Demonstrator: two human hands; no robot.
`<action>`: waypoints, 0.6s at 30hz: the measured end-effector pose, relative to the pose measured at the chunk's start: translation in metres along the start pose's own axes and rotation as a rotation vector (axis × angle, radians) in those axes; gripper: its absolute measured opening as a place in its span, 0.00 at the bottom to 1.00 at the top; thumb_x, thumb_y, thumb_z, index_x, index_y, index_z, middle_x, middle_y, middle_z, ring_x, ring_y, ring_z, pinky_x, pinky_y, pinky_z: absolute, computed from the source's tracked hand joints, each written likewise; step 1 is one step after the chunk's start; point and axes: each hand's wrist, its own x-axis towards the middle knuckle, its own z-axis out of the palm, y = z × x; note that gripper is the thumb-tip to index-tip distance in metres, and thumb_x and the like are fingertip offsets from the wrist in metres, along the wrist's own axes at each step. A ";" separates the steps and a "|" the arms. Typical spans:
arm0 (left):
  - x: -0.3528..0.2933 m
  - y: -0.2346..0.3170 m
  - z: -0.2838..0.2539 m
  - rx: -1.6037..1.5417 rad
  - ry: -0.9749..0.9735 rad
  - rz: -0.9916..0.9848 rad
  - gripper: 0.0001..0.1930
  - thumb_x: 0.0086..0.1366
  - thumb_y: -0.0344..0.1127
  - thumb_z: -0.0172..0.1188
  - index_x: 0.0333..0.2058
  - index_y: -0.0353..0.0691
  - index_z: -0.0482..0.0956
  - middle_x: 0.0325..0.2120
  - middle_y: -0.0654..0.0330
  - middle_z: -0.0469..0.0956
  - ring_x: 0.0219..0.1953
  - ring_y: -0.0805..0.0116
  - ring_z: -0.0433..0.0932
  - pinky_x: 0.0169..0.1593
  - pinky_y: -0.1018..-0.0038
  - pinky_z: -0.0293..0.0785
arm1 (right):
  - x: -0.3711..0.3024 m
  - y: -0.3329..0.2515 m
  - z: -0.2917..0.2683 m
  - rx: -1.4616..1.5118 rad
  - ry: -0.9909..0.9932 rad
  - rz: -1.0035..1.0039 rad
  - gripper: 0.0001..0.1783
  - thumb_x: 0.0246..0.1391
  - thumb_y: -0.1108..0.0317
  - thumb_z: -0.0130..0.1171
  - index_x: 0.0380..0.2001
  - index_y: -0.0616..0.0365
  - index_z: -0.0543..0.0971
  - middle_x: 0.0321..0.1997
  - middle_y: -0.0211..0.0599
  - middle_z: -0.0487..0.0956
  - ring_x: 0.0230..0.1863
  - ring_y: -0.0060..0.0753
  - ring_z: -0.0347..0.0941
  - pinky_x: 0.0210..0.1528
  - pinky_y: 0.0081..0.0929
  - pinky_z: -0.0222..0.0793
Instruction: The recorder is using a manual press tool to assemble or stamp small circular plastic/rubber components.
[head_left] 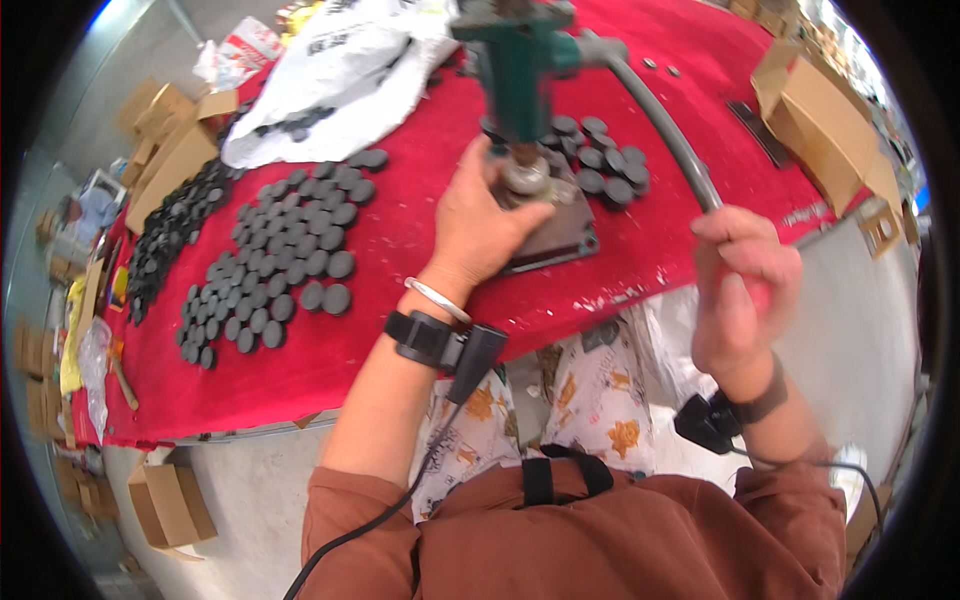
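A green hand-lever press (520, 90) stands on a dark metal base plate (560, 235) near the front edge of the red-covered table. My left hand (475, 225) curves round the silvery round metal die (527, 178) under the ram, thumb in front and fingers on its left side. What lies between the fingers and the die is hidden. To the right, my right hand (742, 290), smeared by motion, is closed on the end of the press's grey lever (665, 120), with a bit of red grip showing. Black round caps (610, 165) lie beside the press.
Many black discs (290, 240) spread left of my hand, with a darker heap (180, 220) beyond. A white sack (340, 90) lies at the back. An open cardboard box (830, 130) stands at the right, another box (172, 508) on the floor. Cables run from my wrist straps.
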 end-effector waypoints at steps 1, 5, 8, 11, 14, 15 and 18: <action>-0.004 0.002 -0.001 0.160 -0.011 -0.002 0.44 0.47 0.37 0.72 0.59 0.28 0.57 0.47 0.45 0.76 0.49 0.61 0.76 0.53 0.70 0.70 | -0.002 -0.003 -0.002 0.020 0.006 0.036 0.10 0.46 0.77 0.45 0.36 0.65 0.67 0.40 0.58 0.74 0.32 0.28 0.68 0.38 0.26 0.67; -0.002 -0.005 -0.029 0.314 0.101 0.015 0.28 0.52 0.37 0.66 0.52 0.34 0.71 0.44 0.48 0.78 0.46 0.59 0.77 0.50 0.69 0.72 | 0.017 -0.012 -0.019 -0.099 -0.089 0.036 0.08 0.51 0.75 0.45 0.36 0.63 0.67 0.40 0.54 0.75 0.30 0.22 0.65 0.32 0.17 0.61; 0.007 -0.023 -0.077 0.998 0.238 -0.110 0.19 0.57 0.44 0.61 0.42 0.37 0.79 0.37 0.48 0.80 0.40 0.50 0.78 0.44 0.60 0.74 | 0.060 -0.037 -0.020 0.001 -0.019 0.315 0.05 0.55 0.72 0.47 0.35 0.61 0.70 0.37 0.42 0.77 0.29 0.18 0.65 0.32 0.13 0.60; 0.010 -0.045 -0.105 1.268 0.102 -0.180 0.17 0.55 0.45 0.62 0.36 0.36 0.78 0.33 0.50 0.80 0.39 0.49 0.78 0.42 0.58 0.74 | 0.113 -0.014 -0.033 -0.435 -0.161 -0.246 0.10 0.54 0.79 0.48 0.41 0.62 0.70 0.37 0.41 0.76 0.33 0.23 0.69 0.34 0.17 0.65; 0.017 -0.050 -0.106 1.257 0.085 -0.153 0.18 0.55 0.44 0.63 0.38 0.36 0.78 0.34 0.50 0.80 0.39 0.51 0.79 0.42 0.59 0.75 | 0.129 -0.009 -0.040 -0.642 -0.320 -0.603 0.22 0.51 0.88 0.50 0.49 0.62 0.68 0.37 0.44 0.74 0.33 0.30 0.71 0.36 0.22 0.68; 0.019 -0.047 -0.102 1.227 0.095 -0.193 0.18 0.54 0.43 0.63 0.39 0.36 0.78 0.35 0.49 0.80 0.39 0.52 0.79 0.43 0.60 0.75 | 0.132 -0.011 -0.039 -0.555 -0.371 -0.546 0.26 0.48 0.91 0.51 0.51 0.62 0.67 0.36 0.45 0.74 0.34 0.32 0.72 0.38 0.25 0.70; 0.017 -0.029 -0.093 0.845 0.129 -0.130 0.21 0.53 0.39 0.65 0.43 0.34 0.77 0.35 0.52 0.80 0.37 0.59 0.80 0.43 0.67 0.76 | 0.139 -0.012 -0.043 -0.815 -0.369 -0.789 0.25 0.48 0.91 0.51 0.51 0.62 0.67 0.35 0.45 0.75 0.33 0.32 0.73 0.38 0.23 0.70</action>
